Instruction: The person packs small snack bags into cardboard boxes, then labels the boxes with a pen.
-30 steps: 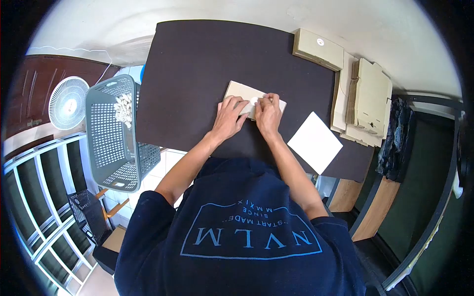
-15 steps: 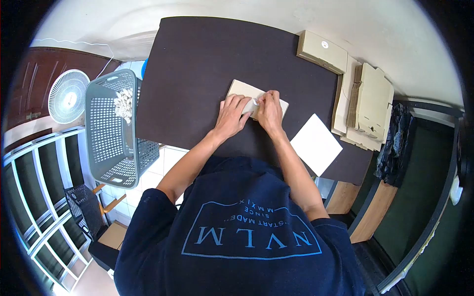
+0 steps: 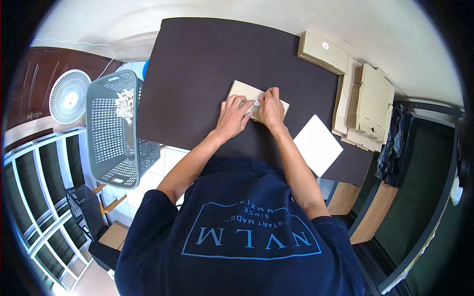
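A small flat cardboard box (image 3: 243,89) lies at an angle on the dark table. My left hand (image 3: 231,117) rests over its left part, fingers across the top and thumb by the near edge, steadying it. On the right part of the lid my right hand (image 3: 270,108) has its fingers bent and pressed together at a small round white sticker (image 3: 256,102). This sticker shows between the two hands; the fingertips partly hide it. A white sheet (image 3: 318,146) lies just right of my right forearm.
A closed cardboard box (image 3: 323,52) with a round sticker stands at the table's back right. Beside it are stacked flattened boxes (image 3: 373,101) and a black plastic bag (image 3: 395,143). Left of the table (image 3: 212,54) stands a grey basket (image 3: 111,170), with a white fan (image 3: 70,96) beyond.
The sticker now shows more clearly and lies flatter on the box between my fingers. Both hands stay almost in place, with small finger movements.
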The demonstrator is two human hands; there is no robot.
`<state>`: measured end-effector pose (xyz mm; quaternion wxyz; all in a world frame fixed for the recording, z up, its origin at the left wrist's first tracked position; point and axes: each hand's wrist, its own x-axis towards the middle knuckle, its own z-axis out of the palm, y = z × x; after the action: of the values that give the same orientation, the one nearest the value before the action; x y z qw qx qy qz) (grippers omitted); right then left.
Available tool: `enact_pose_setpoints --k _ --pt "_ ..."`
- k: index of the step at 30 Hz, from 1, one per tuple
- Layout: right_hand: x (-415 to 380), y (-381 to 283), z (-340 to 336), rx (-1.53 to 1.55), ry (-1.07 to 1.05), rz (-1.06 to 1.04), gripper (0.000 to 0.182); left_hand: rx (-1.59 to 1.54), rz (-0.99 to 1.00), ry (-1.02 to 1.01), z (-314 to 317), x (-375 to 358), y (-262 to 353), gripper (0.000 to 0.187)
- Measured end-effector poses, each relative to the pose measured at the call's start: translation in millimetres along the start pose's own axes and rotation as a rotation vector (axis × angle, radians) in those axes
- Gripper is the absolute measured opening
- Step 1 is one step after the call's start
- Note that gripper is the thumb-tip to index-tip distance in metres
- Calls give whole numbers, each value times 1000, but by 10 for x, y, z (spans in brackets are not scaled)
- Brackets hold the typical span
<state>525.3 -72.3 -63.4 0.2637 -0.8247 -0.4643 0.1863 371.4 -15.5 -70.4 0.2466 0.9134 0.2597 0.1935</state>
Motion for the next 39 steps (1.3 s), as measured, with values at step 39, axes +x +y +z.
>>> enact_pose_setpoints --k 39 --pt "-25 -11 -131 -39 -63 301 42 88 67 -7 -22 -26 56 28"
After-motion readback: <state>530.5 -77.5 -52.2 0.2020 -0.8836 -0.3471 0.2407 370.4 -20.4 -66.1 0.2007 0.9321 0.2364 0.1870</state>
